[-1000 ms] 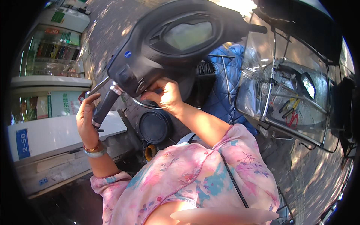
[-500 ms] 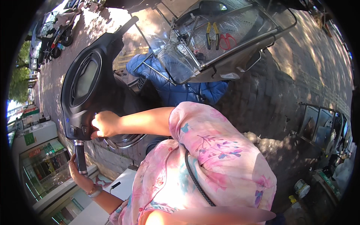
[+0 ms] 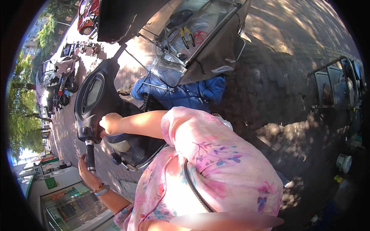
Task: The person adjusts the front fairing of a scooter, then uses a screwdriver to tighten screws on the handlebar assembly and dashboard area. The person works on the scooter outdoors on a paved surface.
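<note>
A sunlit street paved with brick (image 3: 277, 77), dappled with leaf shadow, seen from above a person in a pink flowered blouse (image 3: 208, 165). A black scooter (image 3: 96, 104) stands just ahead of them, tilted across the picture by the wide lens. Its dashboard (image 3: 91, 92) faces up, and its handlebar runs lengthwise down toward the lower left, ending in a black grip (image 3: 90, 157).

The left hand (image 3: 88, 174) lies at the very end of that grip, palm open and fingers loosely spread, touching or just short of it; the contact cannot be told. A bracelet (image 3: 101, 188) circles the wrist. The right hand (image 3: 111, 123) is closed against the handlebar housing beside the dashboard, nearer the scooter's middle; what the fingers press or pinch is hidden beneath the knuckles.

A blue padded jacket (image 3: 185, 94) lies bunched beyond the right forearm. Past it, a metal cart (image 3: 216, 50) holds pliers (image 3: 189, 36). Parked scooters (image 3: 58, 81) and a red car (image 3: 86, 15) sit far off at upper left, small and bent by the rim
</note>
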Action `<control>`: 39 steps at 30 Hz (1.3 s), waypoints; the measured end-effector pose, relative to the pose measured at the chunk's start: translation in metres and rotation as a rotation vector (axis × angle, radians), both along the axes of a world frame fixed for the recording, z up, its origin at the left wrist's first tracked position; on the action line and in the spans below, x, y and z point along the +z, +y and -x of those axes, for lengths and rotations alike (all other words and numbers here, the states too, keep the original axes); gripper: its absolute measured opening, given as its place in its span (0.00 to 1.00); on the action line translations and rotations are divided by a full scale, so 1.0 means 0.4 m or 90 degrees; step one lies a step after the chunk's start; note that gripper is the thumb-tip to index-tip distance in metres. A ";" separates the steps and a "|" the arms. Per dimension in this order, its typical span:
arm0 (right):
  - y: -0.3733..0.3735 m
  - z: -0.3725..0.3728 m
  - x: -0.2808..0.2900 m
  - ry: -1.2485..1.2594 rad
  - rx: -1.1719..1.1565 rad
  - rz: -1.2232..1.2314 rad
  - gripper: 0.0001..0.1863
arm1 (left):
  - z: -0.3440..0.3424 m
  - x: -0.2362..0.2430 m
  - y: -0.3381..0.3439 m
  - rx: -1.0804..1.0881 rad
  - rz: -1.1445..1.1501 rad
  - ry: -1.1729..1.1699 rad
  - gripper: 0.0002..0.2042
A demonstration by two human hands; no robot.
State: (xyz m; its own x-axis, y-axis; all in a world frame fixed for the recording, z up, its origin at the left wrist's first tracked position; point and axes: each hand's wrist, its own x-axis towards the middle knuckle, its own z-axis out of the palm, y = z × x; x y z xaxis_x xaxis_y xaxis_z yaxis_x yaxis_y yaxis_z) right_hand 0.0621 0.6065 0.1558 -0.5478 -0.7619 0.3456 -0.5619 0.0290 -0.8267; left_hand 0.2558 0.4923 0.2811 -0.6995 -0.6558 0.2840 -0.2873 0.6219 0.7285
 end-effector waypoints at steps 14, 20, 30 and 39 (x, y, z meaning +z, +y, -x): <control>-0.019 -0.010 0.009 -0.038 -0.030 -0.081 0.27 | 0.002 -0.010 -0.019 -0.047 -0.097 0.087 0.18; 0.094 -0.099 0.006 0.123 0.039 -0.110 0.24 | 0.003 -0.028 -0.068 -0.067 -0.066 0.089 0.16; 0.396 -0.050 -0.066 0.146 0.179 -0.252 0.23 | 0.011 0.008 -0.032 0.063 0.175 -0.089 0.19; 0.879 0.187 -0.166 0.154 0.157 -0.229 0.20 | 0.106 0.019 0.140 0.325 0.660 -0.390 0.20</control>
